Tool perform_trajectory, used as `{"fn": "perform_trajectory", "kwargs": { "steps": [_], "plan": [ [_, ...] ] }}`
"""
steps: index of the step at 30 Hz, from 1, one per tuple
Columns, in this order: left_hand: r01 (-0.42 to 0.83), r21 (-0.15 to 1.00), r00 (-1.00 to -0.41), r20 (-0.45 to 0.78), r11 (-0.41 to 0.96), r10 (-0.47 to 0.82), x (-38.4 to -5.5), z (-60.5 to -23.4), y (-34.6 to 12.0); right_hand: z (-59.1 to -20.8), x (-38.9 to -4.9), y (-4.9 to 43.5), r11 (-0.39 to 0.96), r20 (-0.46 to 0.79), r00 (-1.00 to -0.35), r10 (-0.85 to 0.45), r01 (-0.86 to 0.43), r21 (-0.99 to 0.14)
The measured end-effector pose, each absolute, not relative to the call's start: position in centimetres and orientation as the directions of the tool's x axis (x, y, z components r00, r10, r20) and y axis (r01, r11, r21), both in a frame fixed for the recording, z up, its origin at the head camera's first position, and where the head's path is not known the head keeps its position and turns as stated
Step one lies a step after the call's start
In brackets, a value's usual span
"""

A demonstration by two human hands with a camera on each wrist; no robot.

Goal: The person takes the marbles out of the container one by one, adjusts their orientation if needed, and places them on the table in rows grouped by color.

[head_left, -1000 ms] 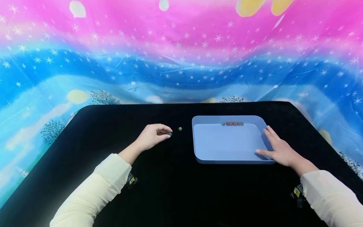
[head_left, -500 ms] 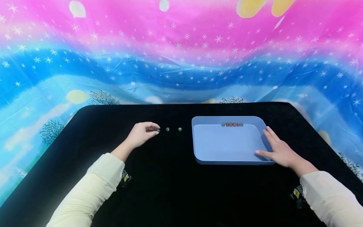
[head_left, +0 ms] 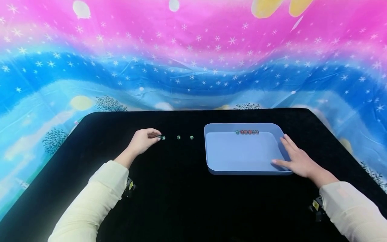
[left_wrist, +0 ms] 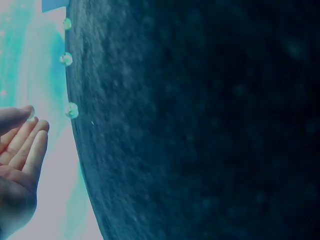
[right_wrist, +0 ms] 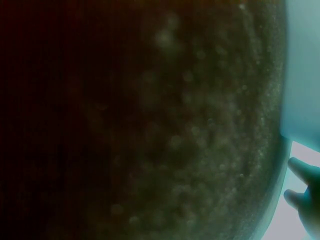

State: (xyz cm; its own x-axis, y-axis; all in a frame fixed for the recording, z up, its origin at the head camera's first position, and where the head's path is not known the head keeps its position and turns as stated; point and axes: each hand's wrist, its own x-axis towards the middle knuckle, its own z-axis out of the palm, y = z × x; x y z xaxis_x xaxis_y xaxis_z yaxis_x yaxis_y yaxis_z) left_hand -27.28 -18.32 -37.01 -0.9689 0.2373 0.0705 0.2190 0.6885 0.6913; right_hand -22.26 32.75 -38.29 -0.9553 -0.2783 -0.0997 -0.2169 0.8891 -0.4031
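In the head view my left hand (head_left: 142,140) is over the black table left of centre, its thumb and fingertips pinching a small clear glass marble (left_wrist: 31,114). Just right of the fingertips lies a green marble (head_left: 163,137). Two more green marbles, one (head_left: 178,137) nearer and one (head_left: 191,137) farther along, continue the spaced row toward the tray. My right hand (head_left: 297,160) rests on the right side of the blue-grey tray (head_left: 239,153), fingers straight along the wall and thumb over the rim. Only part of that hand shows in the right wrist view.
Inside the tray, several green and red marbles (head_left: 248,132) sit in a touching row against the back wall. The black cloth-covered table (head_left: 193,201) ends at a back edge before a colourful pink and blue curtain (head_left: 193,67).
My left hand has moved left, leaving two more marbles on the table, spaced out in the row beside the first. The right hand and tray have stayed put.
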Motion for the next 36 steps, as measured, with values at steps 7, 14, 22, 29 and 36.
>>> {"fn": "perform_trajectory", "kwargs": {
  "steps": [7, 14, 22, 29, 36],
  "plan": [
    [0.197, 0.649, -0.976, 0.056, 0.735, 0.212, -27.8, -37.5, -19.6, -38.4, -22.3, 32.7, 0.888, -0.109, -0.954, -0.28, -0.214, -0.408],
    [0.184, 0.621, -0.977, 0.033, 0.762, 0.209, -28.3, -37.7, -20.4, -38.4, -22.2, 32.8, 0.885, -0.099, -0.951, -0.292, -0.23, -0.405],
    [0.162, 0.597, -0.979, 0.0, 0.786, 0.202, -28.8, -37.6, -21.1, -38.2, -22.4, 32.6, 0.888, -0.113, -0.953, -0.282, -0.215, -0.406],
    [0.175, 0.535, -0.98, 0.017, 0.826, 0.197, -29.4, -38.0, -21.4, -38.1, -22.4, 32.6, 0.891, -0.106, -0.953, -0.284, -0.222, -0.396],
    [0.168, 0.46, -0.984, 0.021, 0.872, 0.178, -29.9, -38.3, -21.0, -38.2, -22.4, 32.7, 0.889, -0.107, -0.952, -0.289, -0.225, -0.399]
  ]
}}
